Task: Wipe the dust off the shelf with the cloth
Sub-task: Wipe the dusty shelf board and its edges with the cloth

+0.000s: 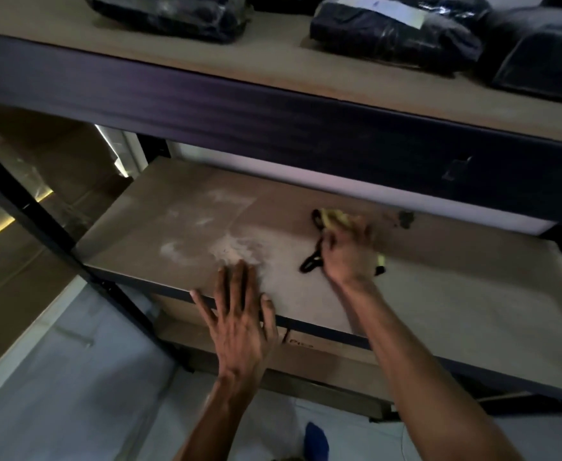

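A brown shelf board (159,227) fills the middle of the view, with a whitish patch of dust (236,249) left of centre. My left hand (239,324) lies flat at the board's front edge, fingers straight and spread, fingertips at the dust. My right hand (349,254), blurred, grips a yellow cloth with black trim (334,218) against the board, to the right of the dust. A black loop of the cloth (310,265) trails out by the wrist. A small dark object (404,219) lies behind the right hand.
The upper shelf (206,64) overhangs close above and carries several black plastic-wrapped bundles (389,38). A dark metal upright (40,224) stands at the left. A lower board with a cardboard box (309,344) sits beneath. Pale tiled floor (73,377) spreads below.
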### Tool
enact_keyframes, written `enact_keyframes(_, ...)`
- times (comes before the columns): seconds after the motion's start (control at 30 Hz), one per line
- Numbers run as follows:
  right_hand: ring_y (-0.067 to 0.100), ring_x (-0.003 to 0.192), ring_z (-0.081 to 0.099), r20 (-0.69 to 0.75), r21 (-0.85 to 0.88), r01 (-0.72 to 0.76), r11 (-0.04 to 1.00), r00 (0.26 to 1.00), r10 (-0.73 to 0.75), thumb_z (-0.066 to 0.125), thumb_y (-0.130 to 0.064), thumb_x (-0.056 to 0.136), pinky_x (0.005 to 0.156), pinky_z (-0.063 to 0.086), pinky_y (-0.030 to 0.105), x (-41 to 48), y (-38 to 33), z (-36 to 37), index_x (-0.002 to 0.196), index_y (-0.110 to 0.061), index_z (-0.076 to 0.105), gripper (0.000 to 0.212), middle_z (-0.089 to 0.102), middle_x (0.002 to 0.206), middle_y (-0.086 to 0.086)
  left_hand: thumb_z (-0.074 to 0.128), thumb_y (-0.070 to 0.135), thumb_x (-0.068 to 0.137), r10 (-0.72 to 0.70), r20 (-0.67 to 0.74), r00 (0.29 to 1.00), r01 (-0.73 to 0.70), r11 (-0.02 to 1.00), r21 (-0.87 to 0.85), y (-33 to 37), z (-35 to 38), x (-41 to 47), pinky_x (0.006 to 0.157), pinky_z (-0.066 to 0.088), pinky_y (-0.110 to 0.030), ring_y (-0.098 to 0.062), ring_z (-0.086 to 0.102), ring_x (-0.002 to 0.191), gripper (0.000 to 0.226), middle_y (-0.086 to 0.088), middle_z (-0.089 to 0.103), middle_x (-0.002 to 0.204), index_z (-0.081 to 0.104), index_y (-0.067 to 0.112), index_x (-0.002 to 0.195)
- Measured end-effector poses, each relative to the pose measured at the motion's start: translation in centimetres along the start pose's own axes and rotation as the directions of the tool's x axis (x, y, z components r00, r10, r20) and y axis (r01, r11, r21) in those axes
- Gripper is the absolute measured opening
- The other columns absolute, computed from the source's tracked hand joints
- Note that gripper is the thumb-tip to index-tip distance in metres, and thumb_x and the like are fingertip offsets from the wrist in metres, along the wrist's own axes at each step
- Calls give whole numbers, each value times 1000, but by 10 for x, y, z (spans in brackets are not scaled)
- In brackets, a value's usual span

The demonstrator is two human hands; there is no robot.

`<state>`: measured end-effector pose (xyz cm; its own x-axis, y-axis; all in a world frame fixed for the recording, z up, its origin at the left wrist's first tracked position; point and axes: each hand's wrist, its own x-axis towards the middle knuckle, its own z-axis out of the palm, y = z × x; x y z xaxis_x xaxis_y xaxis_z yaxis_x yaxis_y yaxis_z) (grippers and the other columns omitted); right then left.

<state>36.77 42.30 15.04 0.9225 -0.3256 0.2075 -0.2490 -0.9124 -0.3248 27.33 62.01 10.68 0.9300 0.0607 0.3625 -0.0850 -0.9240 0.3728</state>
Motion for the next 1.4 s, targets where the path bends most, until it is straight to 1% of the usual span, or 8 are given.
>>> enact_keyframes(0.2,30,109,47,85,139,258,956,959,-271,44,-38,100,94,45,39,-16,-63,-1,116,-24,65,30,44,123,8,29,44,102,-8,4,1000,8,1000,-6,-7,-4,3,122,-5,-64,-25,21,154,57,-7,41,158,44,16,150)
enact_keyframes(0.3,32,110,53,-44,237,183,954,983,-177,50,-35,95,95,47,41,6,-21,-10,124,-27,64,33,55,124,8,26,44,102,-66,-26,997,66,998,-9,-24,-8,12,122,-8,-63,-26,17,155,59,-8,40,158,44,14,150)
enact_keyframes(0.53,34,111,49,-20,-75,-77,994,997,76,37,-46,98,91,42,41,-16,7,-2,114,-27,57,32,53,124,15,27,44,100,-75,-35,997,77,996,40,-47,-12,23,124,-9,-56,-29,15,155,64,-10,34,162,38,13,154)
enact_keyframes(0.7,27,114,44,112,28,184,982,976,-186,38,-44,101,96,42,42,-53,-107,16,128,-28,54,36,36,134,9,26,44,102,-82,-26,996,83,996,38,-50,-7,22,124,-1,-62,-28,17,155,61,-10,36,161,38,14,154)
enact_keyframes(0.83,31,112,51,82,156,249,956,961,-263,43,-39,98,94,45,39,-27,-105,24,120,-27,63,32,49,129,10,22,46,104,-75,-25,997,76,996,43,-51,-7,22,123,1,-63,-26,16,155,61,-9,36,161,36,15,155)
enact_keyframes(1.0,28,117,41,-108,144,64,988,993,-49,49,-25,92,102,39,44,53,-48,7,106,-18,67,24,58,121,14,20,46,104,-97,-23,995,98,995,31,-50,-10,26,123,-4,-61,-26,15,155,62,-8,36,161,37,15,154)
enact_keyframes(1.13,40,132,36,-34,88,-140,986,989,144,44,-24,97,109,34,52,68,-38,17,113,-15,62,26,49,138,19,19,46,104,-155,-41,987,156,988,17,-67,-14,36,123,-9,-59,-26,2,157,62,-8,29,164,32,15,156)
enact_keyframes(1.4,25,110,46,169,166,448,879,865,-473,44,-41,99,95,47,37,7,-116,42,114,-30,64,27,37,127,1,21,43,104,-148,-34,988,148,989,-4,-71,-13,37,123,2,-64,-30,13,155,60,-10,34,162,34,15,156)
